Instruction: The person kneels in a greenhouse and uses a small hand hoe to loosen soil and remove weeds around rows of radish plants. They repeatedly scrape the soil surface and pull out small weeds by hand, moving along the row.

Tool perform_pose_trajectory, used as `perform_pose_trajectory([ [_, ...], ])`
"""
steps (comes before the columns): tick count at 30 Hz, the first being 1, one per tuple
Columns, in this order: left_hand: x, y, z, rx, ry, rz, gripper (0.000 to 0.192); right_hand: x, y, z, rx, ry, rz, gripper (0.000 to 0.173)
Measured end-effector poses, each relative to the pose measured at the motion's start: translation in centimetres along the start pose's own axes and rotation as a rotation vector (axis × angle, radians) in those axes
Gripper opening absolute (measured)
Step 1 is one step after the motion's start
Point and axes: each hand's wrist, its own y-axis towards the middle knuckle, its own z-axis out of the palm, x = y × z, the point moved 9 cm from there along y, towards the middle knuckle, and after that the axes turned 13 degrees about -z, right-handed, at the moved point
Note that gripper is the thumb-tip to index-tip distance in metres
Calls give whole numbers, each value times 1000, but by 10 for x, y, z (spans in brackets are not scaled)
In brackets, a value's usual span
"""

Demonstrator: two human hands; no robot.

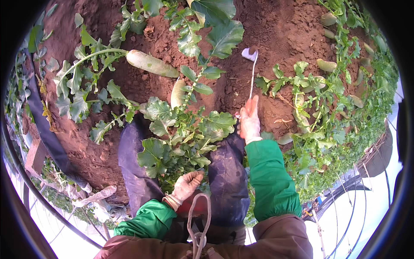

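My right hand, in a soiled pale glove, is closed on a small hand hoe, whose flat blade is out over bare soil ahead. Near my lap, between my knees, my left hand wears a similar glove; its fingers are bent together, and whether they hold anything cannot be told. A pale green radish lies on the soil at the upper left, its leaf stalk stretching left. A second radish is tilted just below it, partly behind leaves. Leafy radish tops spread between my knees.
More radishes with leaves lie along the right side. Dense foliage fills the lower right. A dark sheet strip runs down the left, near crumpled plastic film. A looped cord hangs at my front.
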Motion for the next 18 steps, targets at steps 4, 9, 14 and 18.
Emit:
perform_pose_trajectory([
  [4,-6,-3,2,-15,31,48,35,-70,-124,0,-37,141,485,74],
  [9,-6,-4,1,-8,15,31,35,19,0,0,-94,97,83,73],
  [14,-9,-4,5,57,-2,11,37,89,14,13,0,354,-121,66],
  [18,-26,-16,19,214,-75,94,47,88,-47,24,20,441,32,54],
])
